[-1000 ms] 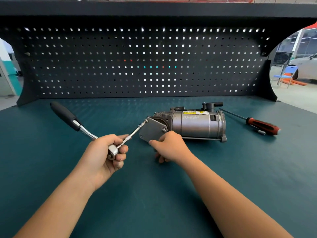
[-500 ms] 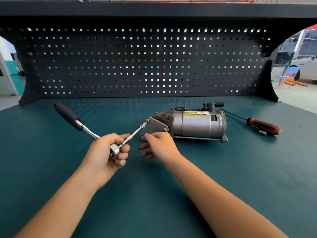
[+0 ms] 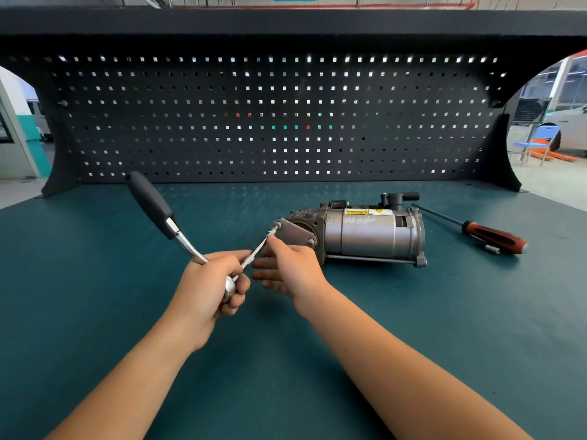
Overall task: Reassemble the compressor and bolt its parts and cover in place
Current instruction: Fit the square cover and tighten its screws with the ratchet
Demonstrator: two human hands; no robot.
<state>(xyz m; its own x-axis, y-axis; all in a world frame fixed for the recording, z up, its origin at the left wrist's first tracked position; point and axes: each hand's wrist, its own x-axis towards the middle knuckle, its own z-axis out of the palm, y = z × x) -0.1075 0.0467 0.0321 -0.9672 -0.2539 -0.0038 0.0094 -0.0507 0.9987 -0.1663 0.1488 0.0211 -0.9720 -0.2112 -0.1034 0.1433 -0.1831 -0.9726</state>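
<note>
because the small steel bolt [image 3: 279, 224] sits at the upper corner of the flat grey metal cover plate [image 3: 293, 232], your left hand [image 3: 209, 281] curls tight round the head of the chrome ratchet wrench [image 3: 173, 228] with the black grip, aiming its thin extension bar [image 3: 259, 247] at that corner; your right hand [image 3: 287, 268] lies loose, fingers straight and apart, just beside the bar, perhaps touching to steady it; the silver cylindrical compressor [image 3: 368, 236] lies on its side on the green bench top [image 3: 95, 281], its cover end just beyond your right fingertips [image 3: 275, 246].
</note>
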